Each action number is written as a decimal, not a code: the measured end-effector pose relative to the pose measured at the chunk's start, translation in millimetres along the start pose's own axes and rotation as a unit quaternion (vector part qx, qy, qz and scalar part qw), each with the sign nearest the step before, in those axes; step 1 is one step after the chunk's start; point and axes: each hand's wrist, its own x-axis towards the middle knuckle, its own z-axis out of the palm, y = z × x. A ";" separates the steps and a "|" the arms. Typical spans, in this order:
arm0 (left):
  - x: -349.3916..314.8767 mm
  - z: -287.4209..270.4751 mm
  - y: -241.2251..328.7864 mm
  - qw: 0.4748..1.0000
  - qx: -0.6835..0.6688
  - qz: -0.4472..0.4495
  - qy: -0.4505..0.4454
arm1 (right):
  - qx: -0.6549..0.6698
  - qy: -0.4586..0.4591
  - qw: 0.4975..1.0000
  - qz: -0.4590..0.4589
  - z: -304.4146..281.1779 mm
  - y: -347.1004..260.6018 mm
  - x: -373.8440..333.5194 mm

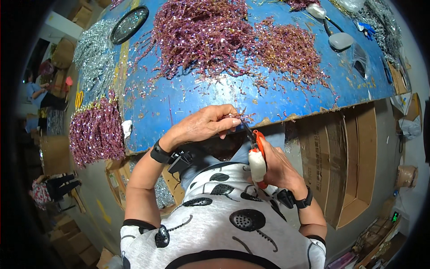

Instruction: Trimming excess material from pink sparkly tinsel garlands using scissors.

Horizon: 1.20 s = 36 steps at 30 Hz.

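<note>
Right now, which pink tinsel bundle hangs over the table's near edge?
The leftmost pink bundle, nearer you than the silver strands; its ends drop past the edge, while the central pink piles lie on the blue tabletop.

Print on cardboard box (321,168), digits on display (395,217)

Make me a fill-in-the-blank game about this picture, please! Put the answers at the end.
1. The hand holding the orange-and-white-handled tool is the person's ____ one.
2. The tabletop is coloured ____.
3. The strap on the wrist of the left hand is coloured ____.
4. The tinsel just left of the round dish is coloured ____.

Missing words: right; blue; black; silver.
</note>
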 end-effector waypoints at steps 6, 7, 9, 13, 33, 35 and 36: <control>3.7 -0.4 -3.5 0.998 -0.004 -0.003 -0.062 | -0.014 0.020 0.999 -0.042 0.6 5.0 3.1; 4.3 -0.9 -1.9 0.998 -0.004 -0.002 -0.063 | -0.026 0.041 0.997 -0.061 0.0 4.1 3.4; 5.0 -2.0 1.0 0.997 0.031 -0.012 -0.066 | -0.009 0.055 0.998 -0.030 2.9 4.8 3.9; 7.0 0.9 10.2 0.997 0.043 -0.019 -0.062 | 0.029 0.089 0.995 0.021 12.8 12.0 4.1; 10.5 0.8 -3.6 0.998 0.058 -0.025 -0.024 | -0.004 0.064 0.995 -0.076 6.6 19.8 7.9; 10.6 2.0 -6.2 0.998 0.062 -0.013 -0.024 | -0.009 0.053 0.996 -0.076 5.3 18.5 7.7; 10.9 2.1 -7.1 0.998 0.066 0.001 -0.024 | -0.016 0.057 0.995 -0.082 4.1 16.4 8.0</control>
